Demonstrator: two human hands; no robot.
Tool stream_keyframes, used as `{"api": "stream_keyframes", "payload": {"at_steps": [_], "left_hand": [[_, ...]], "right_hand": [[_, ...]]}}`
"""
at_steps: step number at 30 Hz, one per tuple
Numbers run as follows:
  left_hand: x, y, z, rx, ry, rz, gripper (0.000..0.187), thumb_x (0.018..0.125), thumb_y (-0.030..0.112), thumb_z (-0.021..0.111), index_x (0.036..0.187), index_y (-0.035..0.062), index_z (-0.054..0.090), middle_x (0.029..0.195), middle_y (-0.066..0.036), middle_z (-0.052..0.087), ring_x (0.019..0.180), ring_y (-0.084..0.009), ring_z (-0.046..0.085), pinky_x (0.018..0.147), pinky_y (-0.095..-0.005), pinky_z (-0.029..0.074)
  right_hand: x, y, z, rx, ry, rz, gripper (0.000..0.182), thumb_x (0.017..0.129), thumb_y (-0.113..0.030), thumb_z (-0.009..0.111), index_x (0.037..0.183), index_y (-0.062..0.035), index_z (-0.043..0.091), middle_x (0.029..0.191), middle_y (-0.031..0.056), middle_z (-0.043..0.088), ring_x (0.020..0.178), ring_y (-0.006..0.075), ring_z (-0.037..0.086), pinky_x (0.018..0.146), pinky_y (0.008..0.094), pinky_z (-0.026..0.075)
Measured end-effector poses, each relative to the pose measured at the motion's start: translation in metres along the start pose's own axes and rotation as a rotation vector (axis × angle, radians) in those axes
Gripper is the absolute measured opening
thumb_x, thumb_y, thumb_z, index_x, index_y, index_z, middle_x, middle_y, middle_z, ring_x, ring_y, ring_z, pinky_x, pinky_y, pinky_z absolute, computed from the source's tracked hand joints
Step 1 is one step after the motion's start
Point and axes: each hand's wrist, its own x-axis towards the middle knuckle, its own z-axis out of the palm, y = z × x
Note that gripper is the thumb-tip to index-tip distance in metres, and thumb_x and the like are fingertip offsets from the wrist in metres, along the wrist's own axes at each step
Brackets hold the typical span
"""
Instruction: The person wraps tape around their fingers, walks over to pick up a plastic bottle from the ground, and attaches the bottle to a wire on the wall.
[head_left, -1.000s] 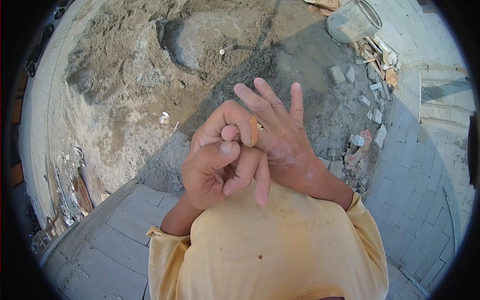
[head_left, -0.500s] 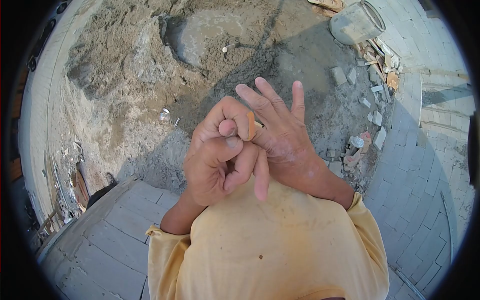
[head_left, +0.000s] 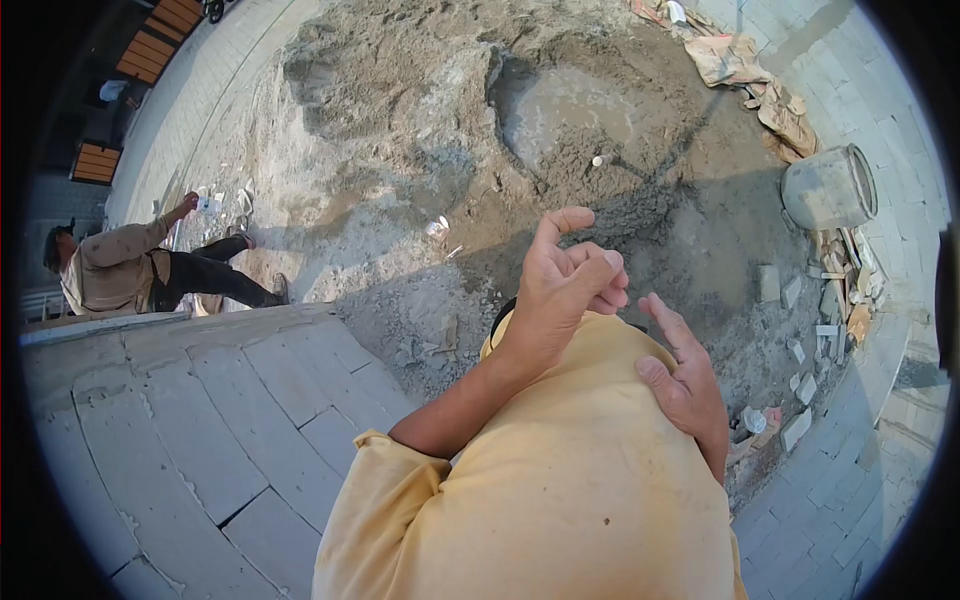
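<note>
My left hand is raised in front of the yellow shirt. Its index finger is bent and stands apart, while the other fingers curl loosely near the thumb; nothing shows in it. To its right and lower, my right hand is close to the shirt, thumb and fingers apart, holding nothing visible. The two hands do not touch. Beyond them lies a heap of wet grey mortar with a water-filled hollow. A pale round stick end pokes up from the mix.
A grey block wall runs along the lower left. Past it is another person in dark trousers, one arm stretched out. A dirty bucket stands at right, near torn paper sacks and broken block pieces.
My hands have come apart; earlier the left fingers were at the right hand, with an orange patch at one finger. The view has swung left, bringing the other person into sight.
</note>
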Motion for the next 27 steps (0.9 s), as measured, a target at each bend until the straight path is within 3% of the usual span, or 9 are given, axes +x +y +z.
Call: {"api": "stream_keyframes", "payload": {"at_steps": [1,3,6,10,12,15,16,20,27], "left_hand": [[0.004,-0.008,-0.012,0.007,0.012,0.029,0.042,0.104,0.021,0.076,0.134,-0.0006,0.057,0.083,-0.008,0.071,0.065,-0.0144,0.070,0.070,-0.0285,0.061],[0.011,-0.027,-0.037,0.000,-0.070,0.007,0.028,0.107,0.024,0.075,0.121,0.0011,0.065,0.083,-0.006,0.072,0.065,-0.0118,0.069,0.066,-0.0273,0.060],[0.007,-0.038,-0.036,0.075,-0.053,-0.053,0.024,0.110,0.027,0.071,0.106,0.0036,0.070,0.083,-0.004,0.072,0.065,-0.0091,0.067,0.063,-0.0265,0.058],[0.006,-0.064,-0.028,0.155,-0.146,-0.150,0.032,0.113,0.033,0.067,0.100,0.0042,0.072,0.079,-0.002,0.071,0.066,-0.0079,0.066,0.062,-0.0250,0.055],[0.005,-0.070,-0.024,0.446,-0.324,-0.187,0.036,0.113,0.034,0.064,0.098,0.0024,0.074,0.077,-0.001,0.070,0.068,-0.0079,0.065,0.063,-0.0259,0.052],[0.003,-0.061,-0.017,0.708,-0.409,-0.088,0.034,0.110,0.031,0.065,0.103,-0.0005,0.074,0.076,-0.001,0.070,0.070,-0.0095,0.065,0.064,-0.0291,0.051],[0.003,-0.057,-0.014,0.767,-0.412,-0.067,0.032,0.107,0.029,0.066,0.104,-0.0019,0.075,0.077,-0.004,0.072,0.069,-0.0121,0.065,0.065,-0.0333,0.051],[0.001,-0.058,-0.019,0.809,-0.412,-0.023,0.032,0.106,0.029,0.066,0.104,-0.0020,0.075,0.079,-0.006,0.075,0.068,-0.0145,0.065,0.066,-0.0354,0.052],[-0.002,-0.044,-0.044,0.805,-0.318,-0.022,0.031,0.107,0.028,0.065,0.104,-0.0020,0.074,0.077,-0.005,0.071,0.070,-0.0124,0.064,0.067,-0.0346,0.052]], "right_hand": [[-0.008,0.021,0.003,0.173,-0.009,0.071,0.074,0.109,-0.036,0.065,0.163,0.0103,0.043,0.164,0.0294,0.050,0.154,0.0422,0.047,0.128,0.0459,0.034],[-0.015,0.048,-0.011,0.108,-0.169,0.049,0.076,0.116,-0.048,0.048,0.163,0.0106,0.042,0.166,0.0284,0.048,0.156,0.0395,0.045,0.130,0.0444,0.031],[-0.019,0.071,-0.012,0.102,-0.153,0.092,0.080,0.117,-0.054,0.039,0.164,0.0109,0.041,0.169,0.0275,0.046,0.158,0.0358,0.042,0.131,0.0433,0.029],[-0.016,0.110,-0.002,0.473,-0.128,0.249,0.082,0.117,-0.058,0.038,0.165,0.0073,0.042,0.170,0.0240,0.045,0.158,0.0319,0.041,0.130,0.0423,0.029],[-0.017,0.126,0.002,0.609,-0.123,0.335,0.081,0.117,-0.059,0.038,0.165,0.0068,0.043,0.170,0.0236,0.045,0.157,0.0316,0.042,0.130,0.0422,0.030],[-0.021,0.151,0.006,0.741,-0.120,0.442,0.081,0.117,-0.059,0.038,0.165,0.0061,0.043,0.169,0.0230,0.047,0.156,0.0310,0.043,0.129,0.0421,0.031],[-0.023,0.158,0.008,0.769,-0.123,0.473,0.081,0.117,-0.059,0.038,0.165,0.0059,0.043,0.168,0.0227,0.047,0.156,0.0308,0.043,0.129,0.0420,0.031],[-0.022,0.182,0.009,0.819,-0.140,0.558,0.081,0.116,-0.060,0.037,0.164,0.0050,0.044,0.167,0.0219,0.048,0.154,0.0301,0.045,0.128,0.0419,0.033],[-0.018,0.210,0.004,0.817,-0.204,0.662,0.081,0.116,-0.062,0.037,0.164,0.0033,0.046,0.165,0.0205,0.051,0.151,0.0289,0.047,0.126,0.0416,0.035]]}}
